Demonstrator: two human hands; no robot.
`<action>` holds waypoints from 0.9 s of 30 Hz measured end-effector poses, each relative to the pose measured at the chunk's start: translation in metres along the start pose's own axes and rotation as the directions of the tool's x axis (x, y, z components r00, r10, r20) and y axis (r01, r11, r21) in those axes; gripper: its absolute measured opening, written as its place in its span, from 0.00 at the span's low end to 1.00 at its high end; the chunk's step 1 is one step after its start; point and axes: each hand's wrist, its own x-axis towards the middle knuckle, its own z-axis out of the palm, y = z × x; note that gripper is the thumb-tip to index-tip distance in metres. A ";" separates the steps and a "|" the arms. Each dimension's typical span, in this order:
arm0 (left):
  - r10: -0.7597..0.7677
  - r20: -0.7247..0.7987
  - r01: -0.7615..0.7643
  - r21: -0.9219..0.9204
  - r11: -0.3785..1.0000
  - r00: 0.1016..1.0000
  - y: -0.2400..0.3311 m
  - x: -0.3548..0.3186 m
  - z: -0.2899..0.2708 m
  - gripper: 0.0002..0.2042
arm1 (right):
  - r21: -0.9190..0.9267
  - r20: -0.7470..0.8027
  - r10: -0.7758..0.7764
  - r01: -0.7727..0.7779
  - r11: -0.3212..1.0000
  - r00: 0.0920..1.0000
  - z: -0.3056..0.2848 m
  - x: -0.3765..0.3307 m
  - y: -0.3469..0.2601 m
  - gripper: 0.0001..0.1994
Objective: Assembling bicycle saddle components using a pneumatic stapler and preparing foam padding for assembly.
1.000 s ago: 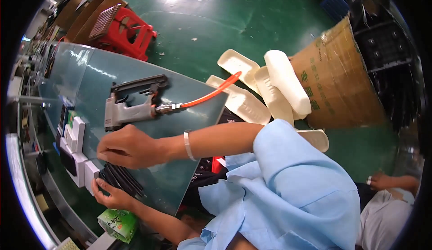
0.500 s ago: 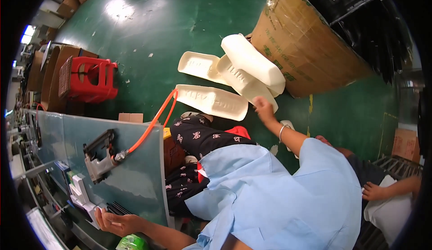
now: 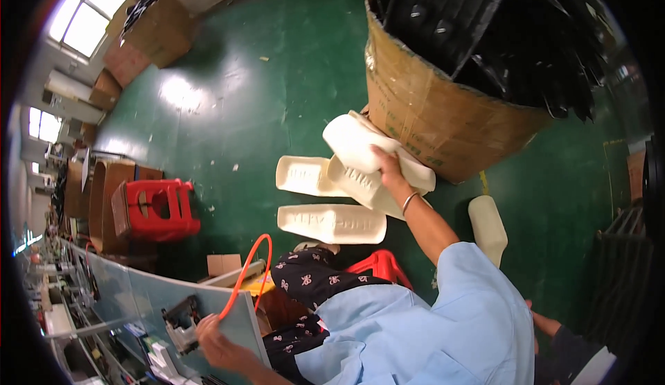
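Note:
On the green floor lies a loose pile of long cream moulded pieces with raised lettering. My right hand [image 3: 390, 167] reaches out to the topmost cream moulded piece [image 3: 350, 139], its fingers closed on the near edge. Partly under that one is another lettered piece [image 3: 357, 177], with one more [image 3: 301, 175] to its left and a separate one [image 3: 332, 224] nearer me. My left hand [image 3: 216, 343] is over the bench edge, beside a pneumatic nail gun [image 3: 181, 326] with an orange air hose [image 3: 244, 274]. Its fingers are partly hidden, so I cannot see whether they touch the tool.
A large cardboard box [image 3: 429, 111] full of black plastic parts [image 3: 478, 24] stands beyond the pile. A red stool [image 3: 163, 208] is at the left, past the grey bench [image 3: 149, 291]. Another cream piece [image 3: 488, 229] lies at the right, near another person's arm [image 3: 544, 322].
My right hand has moved forward and taken hold of the top cream piece. My left hand has come up and right toward the nail gun. The view has tilted up toward the far floor.

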 end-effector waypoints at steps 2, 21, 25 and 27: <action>-0.372 0.262 0.422 -0.171 0.890 0.890 0.018 -0.006 0.029 0.14 | -0.217 0.267 -0.203 0.264 0.940 0.942 0.059 -0.040 -0.037 0.20; -0.079 0.956 0.908 -0.293 -0.300 0.282 0.044 -0.046 0.178 0.21 | -0.081 0.990 -0.134 0.958 -0.274 0.045 0.078 -0.216 -0.260 0.12; -0.243 0.861 0.857 -0.491 -0.160 0.448 0.061 -0.021 0.144 0.16 | -0.470 0.714 -0.680 0.606 -0.641 -0.166 0.077 -0.171 -0.430 0.02; -0.351 0.768 0.800 -0.595 -0.078 0.536 0.077 -0.011 0.122 0.20 | -0.625 0.736 -0.665 0.249 -0.740 -0.127 0.056 -0.139 -0.500 0.10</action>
